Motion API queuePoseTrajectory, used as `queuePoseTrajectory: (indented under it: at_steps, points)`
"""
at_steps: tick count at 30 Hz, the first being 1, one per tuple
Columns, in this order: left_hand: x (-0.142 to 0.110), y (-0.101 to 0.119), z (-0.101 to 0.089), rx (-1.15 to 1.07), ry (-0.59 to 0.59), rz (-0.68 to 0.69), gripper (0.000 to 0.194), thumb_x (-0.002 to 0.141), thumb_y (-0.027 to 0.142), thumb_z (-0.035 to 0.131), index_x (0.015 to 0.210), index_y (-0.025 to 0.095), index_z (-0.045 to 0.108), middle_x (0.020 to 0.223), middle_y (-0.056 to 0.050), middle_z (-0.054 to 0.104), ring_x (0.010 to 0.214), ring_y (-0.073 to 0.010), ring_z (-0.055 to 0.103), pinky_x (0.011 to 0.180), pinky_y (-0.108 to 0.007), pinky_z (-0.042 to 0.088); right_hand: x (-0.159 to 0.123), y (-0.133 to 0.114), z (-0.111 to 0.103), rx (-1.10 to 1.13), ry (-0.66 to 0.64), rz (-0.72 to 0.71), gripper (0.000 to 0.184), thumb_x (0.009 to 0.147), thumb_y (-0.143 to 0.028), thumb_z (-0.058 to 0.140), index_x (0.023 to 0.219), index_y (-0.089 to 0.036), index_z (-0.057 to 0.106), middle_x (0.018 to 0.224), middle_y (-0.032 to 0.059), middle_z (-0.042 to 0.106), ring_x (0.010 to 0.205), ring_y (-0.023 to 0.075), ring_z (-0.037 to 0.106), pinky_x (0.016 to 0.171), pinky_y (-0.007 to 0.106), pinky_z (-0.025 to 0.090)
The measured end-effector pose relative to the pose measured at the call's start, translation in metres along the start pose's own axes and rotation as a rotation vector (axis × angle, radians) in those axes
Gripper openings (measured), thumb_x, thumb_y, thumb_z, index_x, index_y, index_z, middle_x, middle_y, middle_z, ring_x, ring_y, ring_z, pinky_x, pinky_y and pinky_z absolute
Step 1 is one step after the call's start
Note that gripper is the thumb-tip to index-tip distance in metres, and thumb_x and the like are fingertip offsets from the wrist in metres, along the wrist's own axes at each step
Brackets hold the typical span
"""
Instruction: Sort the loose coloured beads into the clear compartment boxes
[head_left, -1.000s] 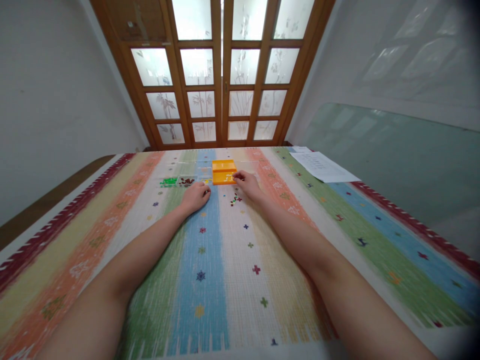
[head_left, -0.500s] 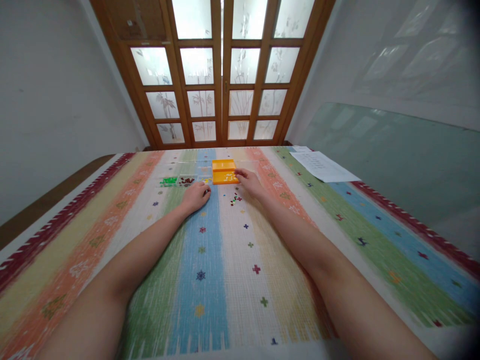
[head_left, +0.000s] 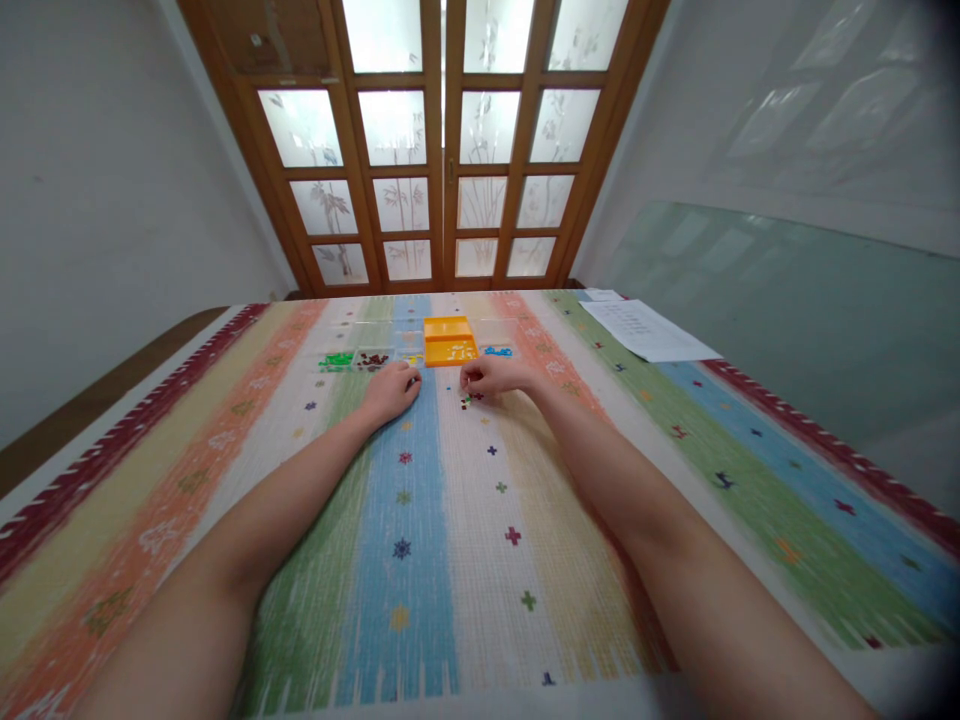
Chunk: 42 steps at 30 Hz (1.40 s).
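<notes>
My right hand (head_left: 487, 376) is over the cloth with its fingertips pinched together, just above a small scatter of dark red and green bits (head_left: 466, 402). Whatever is between those fingertips is too small to make out. Behind it stands an orange box (head_left: 450, 327) with its lid tipped up and small white pieces (head_left: 459, 352) inside. My left hand (head_left: 391, 392) rests on the cloth with curled fingers, and nothing shows in it. Near it are clear compartments with green pieces (head_left: 336, 360), brown pieces (head_left: 373, 360) and yellow pieces (head_left: 411, 358).
Blue pieces (head_left: 497, 351) lie in a clear compartment right of the orange box. White printed sheets (head_left: 645, 330) lie at the table's back right. The striped tablecloth (head_left: 405, 600) covers the table, and a glass-paned wooden door (head_left: 442, 200) stands behind.
My right hand has moved from the right edge of the orange box toward me, down to the scattered bits. The blue pieces now show. My left hand has stayed put.
</notes>
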<state>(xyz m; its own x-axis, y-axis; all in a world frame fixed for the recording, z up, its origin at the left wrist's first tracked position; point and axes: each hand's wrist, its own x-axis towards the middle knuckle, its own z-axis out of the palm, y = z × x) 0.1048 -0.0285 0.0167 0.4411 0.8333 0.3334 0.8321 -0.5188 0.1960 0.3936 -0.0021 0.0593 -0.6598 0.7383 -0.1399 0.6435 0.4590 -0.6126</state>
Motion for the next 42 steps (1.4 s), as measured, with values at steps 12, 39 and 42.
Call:
queuePoseTrajectory:
  at_steps: [12,39,42]
  points:
    - [0.0,0.001,0.0,0.0,-0.001,-0.009,0.022,0.101,0.03,0.055,0.099,0.023,0.075,0.102,-0.009,0.07,0.103,-0.0263,0.062,0.088,-0.038,0.049,0.003,-0.004,0.01,-0.145,-0.029,0.027,0.013,0.082,-0.016,0.071,0.093,-0.019,0.075,0.08,0.0002,0.07,0.069,0.0138,0.057,0.061,0.025,0.038]
    - [-0.001,0.017,0.003,-0.123,-0.111,0.209,0.032,0.101,0.027,0.056,0.123,0.029,0.079,0.108,-0.009,0.07,0.11,-0.0264,0.064,0.099,-0.04,0.05,0.006,-0.016,0.036,-0.184,0.266,-0.035,0.01,0.088,-0.021,0.065,0.087,-0.017,0.075,0.075,0.0003,0.068,0.069,0.0137,0.054,0.063,0.025,0.032]
    - [-0.001,0.017,0.002,-0.115,-0.098,0.184,0.029,0.1,0.026,0.056,0.118,0.027,0.079,0.108,-0.009,0.071,0.11,-0.0263,0.064,0.098,-0.04,0.051,0.006,-0.016,0.035,-0.172,0.257,-0.032,0.009,0.088,-0.02,0.065,0.086,-0.018,0.074,0.076,0.0002,0.068,0.069,0.0136,0.055,0.063,0.025,0.033]
